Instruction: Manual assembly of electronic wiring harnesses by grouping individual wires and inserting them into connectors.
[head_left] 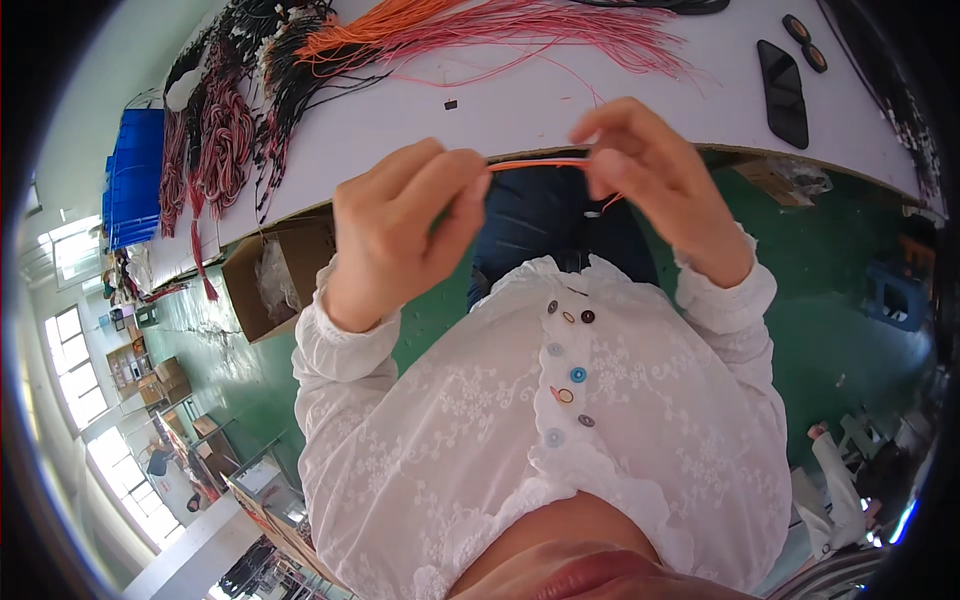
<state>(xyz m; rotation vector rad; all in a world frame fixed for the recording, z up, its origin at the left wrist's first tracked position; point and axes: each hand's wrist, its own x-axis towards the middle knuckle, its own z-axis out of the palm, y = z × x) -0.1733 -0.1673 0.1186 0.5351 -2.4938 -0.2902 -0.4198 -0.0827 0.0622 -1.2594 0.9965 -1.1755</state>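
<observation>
Between my two hands, just over the table's near edge, runs a short stretch of thin orange and pink wires. My left hand is closed, thumb and index finger pinching one end of the wires. My right hand pinches them farther along, its index finger lifted and somewhat blurred. A loose bit of orange wire with a pale tip hangs below the right hand. Beyond my hands, a fan of pink wires and a bundle of orange wires lie on the white table.
Black and red cable bundles pile up at the table's left, beside blue bins. A black phone and two small rolls lie at the right. Cardboard boxes stand under the edge. Another person is at lower right.
</observation>
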